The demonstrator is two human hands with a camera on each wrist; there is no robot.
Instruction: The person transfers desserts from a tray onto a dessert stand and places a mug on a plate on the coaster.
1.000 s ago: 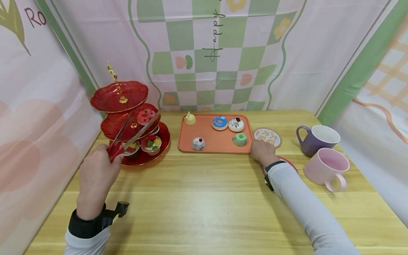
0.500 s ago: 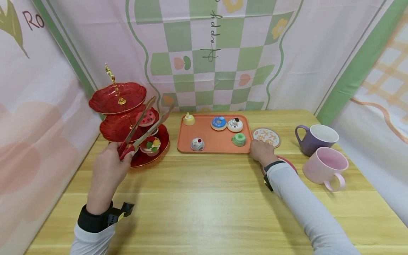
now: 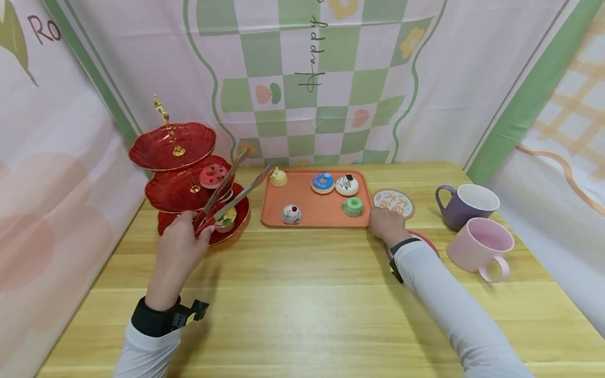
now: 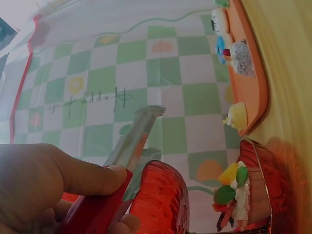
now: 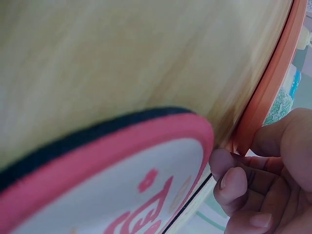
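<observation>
— What is the left hand (image 3: 181, 249) doing over there in the left of the frame?

— It is gripping the red-handled metal serving tongs (image 3: 226, 197), thumb clamped along the handle. Their blades are standing apart with nothing between them, tips pointing up and right, toward the small yellow toy cake (image 3: 278, 177) at the back left corner of the flat orange plastic tray (image 3: 317, 210).

— And the three-tiered red glass cake stand with the gold spindle (image 3: 181, 173)?

— It is sitting at middle left, just behind that hand. A pink strawberry cake (image 3: 212, 175) is lying on the middle tier and a fruit tart (image 3: 226, 217) on the bottom one; the top tier is bare.

— So which step would you call this?

— I'd judge the tongs are travelling empty between stand and tray. The next move would call for lowering the open tips around one cake and squeezing gently.

— The right hand (image 3: 386, 224)?

— It is resting at the tray's right edge, fingers curled against the rim as if steadying it, with a round pink-edged coaster (image 5: 122, 185) lying under the wrist. Whether it truly pinches the rim, I cannot tell.

— Any room to work?

— Plenty of bare wooden table (image 3: 302, 310) across the lower centre. The tight spots are the stand's rims beside the tongs and the tray's raised lip. The purple mug (image 3: 465, 206) and pink mug (image 3: 479, 248) are standing well apart at right.
</observation>
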